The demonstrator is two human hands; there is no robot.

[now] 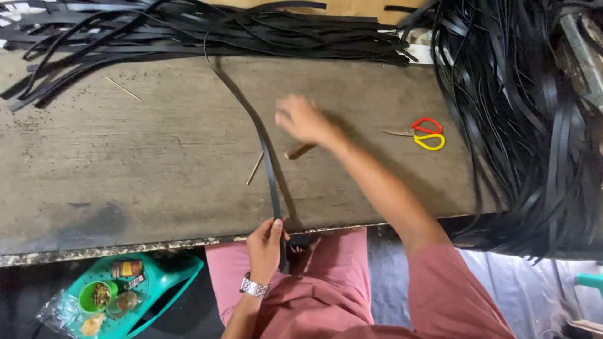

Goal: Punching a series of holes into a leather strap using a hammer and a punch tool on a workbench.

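Two hands are working one long black strap [257, 125]. The left hand [265, 246], a metal watch [254, 287] on its wrist, is pinching the near end of the strap right at the tabletop [125, 163] edge, fingers curled round it, thumb pressing on top. The right hand [303, 119] is hovering out over the middle of the tabletop, just beside the strap and not clearly touching it; it is blurring, so I cannot tell whether the fingers are spread or closing.

From the pinch, the strap is running away across the tabletop in a soft curve and is joining the heap of straps [207, 31] along the far edge. Judging by how flat it is lying and how easily it is bending sideways, it looks thin, light and limp, probably rubbery or leathery, smooth enough to slide through a loose grip. Taking it flat between thumb and fingers near an end, as the left hand is doing, seems the surest hold.

Just under the right hand a short brown stick [299, 150] is lying, with a thinner stick [255, 168] beside the strap. Red-and-yellow scissors [424, 134] are resting further right. More straps are hanging in a thick bundle [534, 125] at the right. Below left, a teal tray [169, 276] is holding small containers.
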